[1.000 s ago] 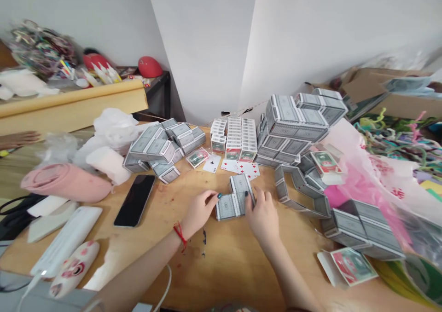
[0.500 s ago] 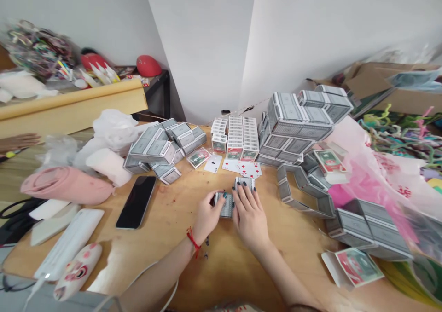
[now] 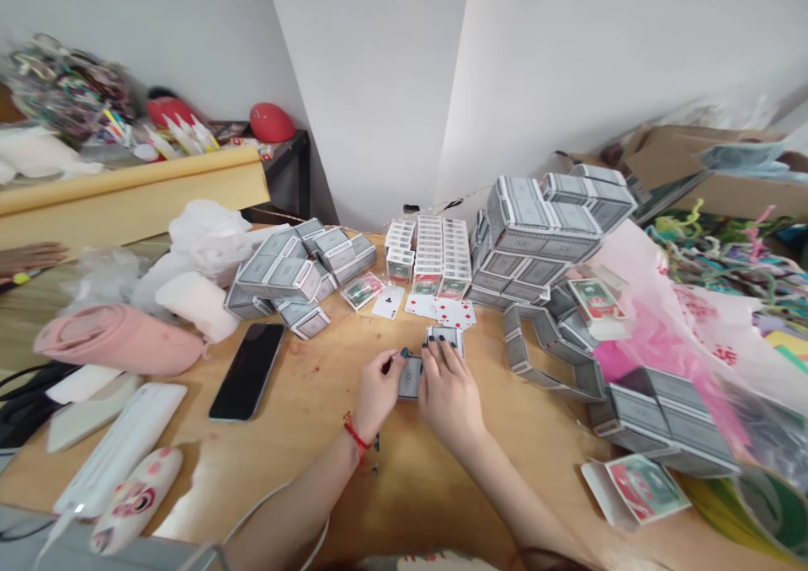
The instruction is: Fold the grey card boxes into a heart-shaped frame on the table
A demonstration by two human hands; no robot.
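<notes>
Grey cards (image 3: pixel 410 381), partly under right fingers (image 3: pixel 449 355), left fingers (image 3: pixel 396 370) at edge

Grey playing cards (image 3: pixel 410 379), with fine ornamental backs and white borders, lie under the left hand (image 3: pixel 377 392) and right hand (image 3: pixel 450 396). Nails are painted dark, the left thumb's teal; a red bracelet (image 3: pixel 357 438) circles the left wrist. The stacked card structure (image 3: pixel 549 227) repeats the grey pattern. Face-up cards (image 3: pixel 455 312) show red diamonds on white. The table (image 3: pixel 303 411) is honey-brown wood, the smartphone (image 3: pixel 247 371) black-screened, the fabric roll (image 3: pixel 119 339) dusty pink, the open card box (image 3: pixel 649 487) red and green.
</notes>
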